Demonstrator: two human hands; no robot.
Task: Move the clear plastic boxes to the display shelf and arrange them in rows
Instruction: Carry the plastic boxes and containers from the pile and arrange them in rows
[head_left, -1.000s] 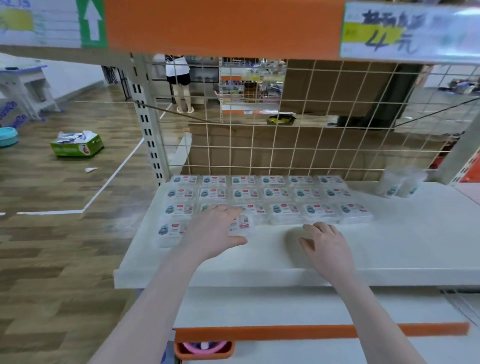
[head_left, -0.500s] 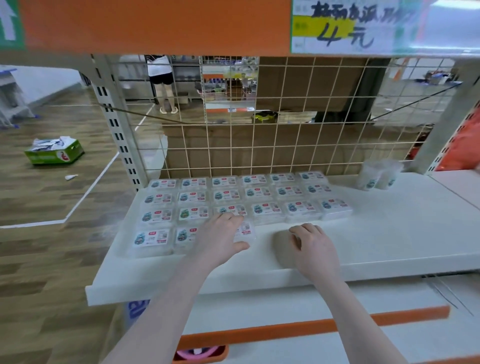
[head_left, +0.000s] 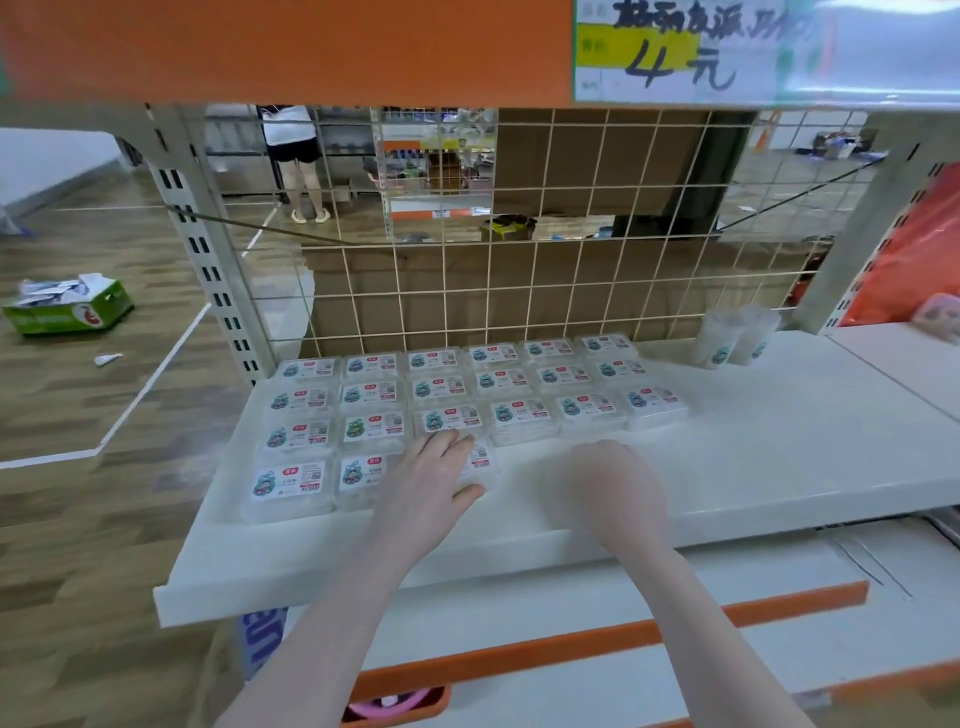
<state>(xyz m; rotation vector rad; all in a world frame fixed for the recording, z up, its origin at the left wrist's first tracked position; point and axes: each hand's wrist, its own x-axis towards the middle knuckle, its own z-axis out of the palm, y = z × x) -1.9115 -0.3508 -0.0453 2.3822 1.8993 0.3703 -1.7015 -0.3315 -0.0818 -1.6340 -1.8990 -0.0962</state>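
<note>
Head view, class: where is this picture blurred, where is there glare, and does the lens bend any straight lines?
Head view: the right hand is smeared by motion blur, the left hand on a box sharper; glare whitens the price sign at its right end; the wide lens tilts the uprights and bows the shelf edge.

clear glossy plastic boxes (head_left: 467, 405) with white paper labels, on a smooth matt white display shelf (head_left: 779, 467). thin painted metal wire grid (head_left: 519, 286) behind, brown cardboard through it. wood-grain floor (head_left: 78, 415), faintly shiny.
</note>
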